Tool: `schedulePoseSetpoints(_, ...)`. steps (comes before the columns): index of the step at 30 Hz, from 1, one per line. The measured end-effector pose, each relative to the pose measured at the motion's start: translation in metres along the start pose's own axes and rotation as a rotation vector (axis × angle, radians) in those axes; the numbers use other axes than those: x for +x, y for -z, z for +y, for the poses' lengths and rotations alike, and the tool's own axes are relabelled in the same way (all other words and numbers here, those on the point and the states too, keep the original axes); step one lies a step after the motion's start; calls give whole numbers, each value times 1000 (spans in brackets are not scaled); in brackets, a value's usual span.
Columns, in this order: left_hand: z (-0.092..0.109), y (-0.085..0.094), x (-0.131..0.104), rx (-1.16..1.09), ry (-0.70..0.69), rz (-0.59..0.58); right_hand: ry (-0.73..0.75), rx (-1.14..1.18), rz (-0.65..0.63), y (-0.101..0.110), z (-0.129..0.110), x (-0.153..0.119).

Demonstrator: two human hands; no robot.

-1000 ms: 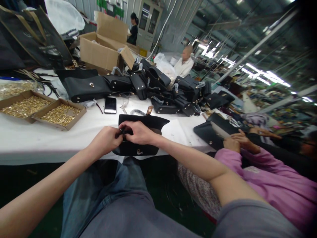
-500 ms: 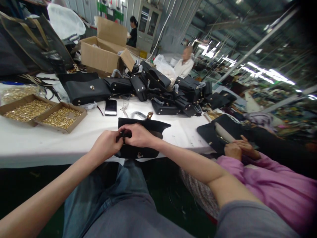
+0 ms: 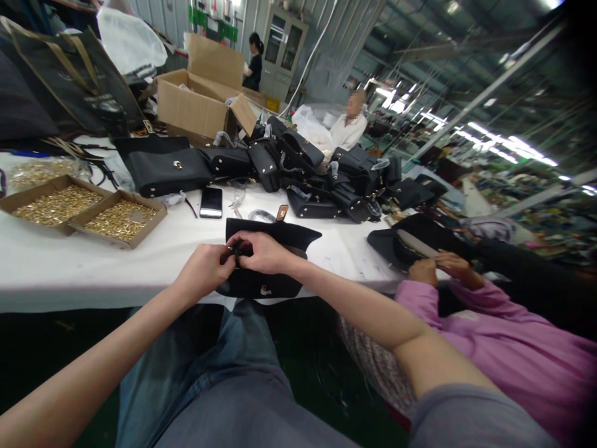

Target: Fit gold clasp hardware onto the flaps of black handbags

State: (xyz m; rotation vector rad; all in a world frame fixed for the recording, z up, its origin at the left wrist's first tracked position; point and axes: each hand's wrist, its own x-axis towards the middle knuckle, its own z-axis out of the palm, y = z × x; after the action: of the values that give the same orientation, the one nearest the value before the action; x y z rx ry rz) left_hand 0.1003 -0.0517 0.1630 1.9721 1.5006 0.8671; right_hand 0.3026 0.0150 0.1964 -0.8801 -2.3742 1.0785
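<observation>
A black handbag (image 3: 275, 287) lies at the table's front edge, its flap raised and a gold clasp piece on its front. My left hand (image 3: 212, 266) is closed at the bag's left end, thumb and fingers pinched on a small dark part there. From the right, my right hand (image 3: 262, 252) reaches over the bag's opening, its fingers curled and meeting the left fingertips at the same spot. The pinched part is too small and dark to name. A gold plate (image 3: 282, 213) stands up just behind the flap.
Two cardboard trays (image 3: 122, 218) of small gold fittings sit at the left. A phone (image 3: 211, 203) lies behind my hands. Several black handbags (image 3: 317, 202) are piled at the back, before a cardboard box (image 3: 191, 109). At the right, a co-worker's hands (image 3: 436, 269) handle another black bag.
My hands stay at the bag's left end, with only slight finger movement. The co-worker's hands and bag have shifted a little to the left. The view has shifted slightly.
</observation>
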Motion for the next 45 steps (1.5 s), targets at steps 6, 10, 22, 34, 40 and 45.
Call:
schedulePoseSetpoints(6,1,4,-4,-20,-7,-15,-41,37,-2,-3,2,-1)
schedulePoseSetpoints(10,0,11,0,-73,-18,-91,-33,85,-69,1,7,2)
schedulePoseSetpoints(22,-7,-1,0,-104,73,-106,-20,76,-50,-2,10,-1)
schedulePoseSetpoints(34,-3,-4,0,-53,-1,-46,-43,53,-16,-6,10,2)
schedulePoseSetpoints(40,-5,-4,-1,-67,25,-18,-73,246,-44,1,6,-8)
schedulePoseSetpoints(45,-5,-3,-5,-116,16,8,-281,522,-60,13,5,-20)
